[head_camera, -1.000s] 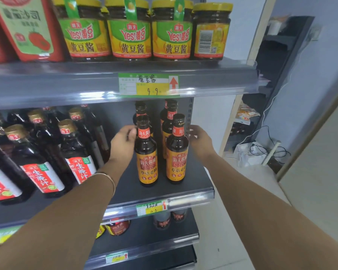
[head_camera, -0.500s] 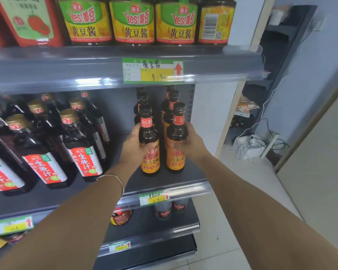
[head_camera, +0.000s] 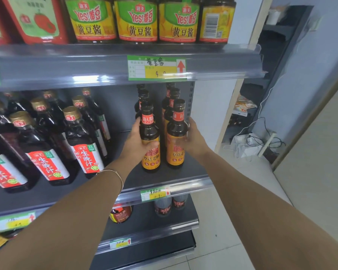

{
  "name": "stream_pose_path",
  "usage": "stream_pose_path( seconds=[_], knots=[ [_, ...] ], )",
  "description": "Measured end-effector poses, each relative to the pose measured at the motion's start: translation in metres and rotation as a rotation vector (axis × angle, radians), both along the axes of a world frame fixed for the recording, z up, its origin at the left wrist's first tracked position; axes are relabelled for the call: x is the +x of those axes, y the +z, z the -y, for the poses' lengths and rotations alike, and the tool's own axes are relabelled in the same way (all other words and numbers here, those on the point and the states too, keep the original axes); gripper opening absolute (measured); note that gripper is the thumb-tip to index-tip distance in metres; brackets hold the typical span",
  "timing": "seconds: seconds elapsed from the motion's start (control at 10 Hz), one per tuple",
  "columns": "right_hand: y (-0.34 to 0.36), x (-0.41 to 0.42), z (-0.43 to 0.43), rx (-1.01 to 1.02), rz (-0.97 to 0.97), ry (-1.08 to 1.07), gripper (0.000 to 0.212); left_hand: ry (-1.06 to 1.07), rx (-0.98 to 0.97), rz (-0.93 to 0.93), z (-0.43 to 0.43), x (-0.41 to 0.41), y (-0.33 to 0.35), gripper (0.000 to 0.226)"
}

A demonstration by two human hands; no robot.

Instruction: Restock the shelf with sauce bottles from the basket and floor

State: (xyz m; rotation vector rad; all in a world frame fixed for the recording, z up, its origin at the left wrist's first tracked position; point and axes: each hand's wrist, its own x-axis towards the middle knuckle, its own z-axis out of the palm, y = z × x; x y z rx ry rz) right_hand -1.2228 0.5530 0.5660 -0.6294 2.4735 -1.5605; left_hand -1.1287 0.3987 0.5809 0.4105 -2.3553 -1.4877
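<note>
Two dark sauce bottles with orange labels stand at the front of two short rows on the middle shelf (head_camera: 164,178). My left hand (head_camera: 138,142) grips the left front bottle (head_camera: 149,137), thumb across its label. My right hand (head_camera: 193,137) is wrapped around the right front bottle (head_camera: 176,133) from its right side. More bottles of the same kind (head_camera: 171,100) stand behind them toward the back panel. No basket or floor stock is in view.
Larger red-labelled bottles (head_camera: 84,145) fill the shelf to the left. Jars of yellow bean paste (head_camera: 136,20) line the shelf above, a low overhang. Lower shelves hold a few bottles (head_camera: 163,207). To the right are tiled floor, cables (head_camera: 261,141) and a wall.
Both hands came from behind the front bottles to close around them. The view has dropped and moved nearer the shelf.
</note>
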Motion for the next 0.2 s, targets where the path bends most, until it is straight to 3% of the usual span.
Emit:
stream_pose_path(
  seconds=[0.1,0.2],
  knots=[
    [0.003,0.009,-0.009,0.166,0.04,-0.091,0.084,0.12,-0.063,0.015,-0.002,0.011,0.001,0.063],
    [0.011,0.025,-0.021,0.274,0.036,-0.147,0.076,0.19,-0.255,0.125,0.001,0.026,-0.003,0.048]
  ],
)
